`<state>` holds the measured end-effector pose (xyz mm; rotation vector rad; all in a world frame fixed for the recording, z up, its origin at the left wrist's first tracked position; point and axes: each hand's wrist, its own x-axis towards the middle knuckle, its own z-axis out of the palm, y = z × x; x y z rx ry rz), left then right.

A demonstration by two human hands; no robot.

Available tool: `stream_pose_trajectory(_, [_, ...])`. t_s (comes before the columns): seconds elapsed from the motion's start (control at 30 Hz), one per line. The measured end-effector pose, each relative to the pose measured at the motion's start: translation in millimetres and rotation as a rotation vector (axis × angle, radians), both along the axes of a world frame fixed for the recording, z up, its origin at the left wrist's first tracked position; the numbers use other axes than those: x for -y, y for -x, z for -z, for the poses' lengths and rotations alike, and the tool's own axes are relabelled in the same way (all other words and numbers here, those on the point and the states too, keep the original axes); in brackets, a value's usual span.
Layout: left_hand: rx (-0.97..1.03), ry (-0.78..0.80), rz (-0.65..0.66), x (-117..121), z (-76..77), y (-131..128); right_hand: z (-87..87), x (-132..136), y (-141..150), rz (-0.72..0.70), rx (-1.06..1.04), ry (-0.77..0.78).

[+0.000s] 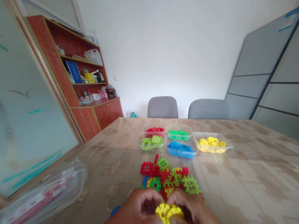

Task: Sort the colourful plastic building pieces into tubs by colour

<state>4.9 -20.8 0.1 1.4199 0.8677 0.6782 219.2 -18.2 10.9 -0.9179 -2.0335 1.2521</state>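
At the bottom edge my left hand [137,207] and my right hand [190,207] are pressed together, fingers curled around yellow gear-shaped plastic pieces [168,213]. Just beyond them lies a loose pile of interlocking pieces [169,179] in red, green, blue and yellow. Further back stand several clear trays sorted by colour: light green [151,141], red [154,128], dark green [178,133], blue [181,149] and yellow [211,143].
A patterned table [245,168] carries everything. A clear plastic bag [46,194] lies at the near left. Two grey chairs [163,107] stand behind the far edge. A red wooden cabinet [86,90] with shelves stands at the left, a grey panel [266,74] at the right.
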Motion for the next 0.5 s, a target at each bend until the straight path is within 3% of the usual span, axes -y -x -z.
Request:
stream_pose_trajectory(0.13, [-0.213, -0.194, -0.077, -3.6, -14.4, 4.0, -14.0, -26.3, -26.9, 0.163, -0.011, -0.050])
stream_pose_trajectory(0.23, [-0.312, -0.286, -0.169, -7.2, -27.5, 8.9, -24.4, -68.3, -69.1, 0.443, -0.023, -0.200])
stream_pose_trajectory(0.33, [-0.354, -0.351, -0.220, -12.8, -35.2, 12.8, -29.6, -114.3, -119.7, 0.706, 0.157, -0.314])
stream_pose_trajectory(0.5, [-0.384, -0.419, -0.260, -24.2, -37.2, 20.9, -31.9, -156.2, -178.9, 0.925, 0.329, -0.351])
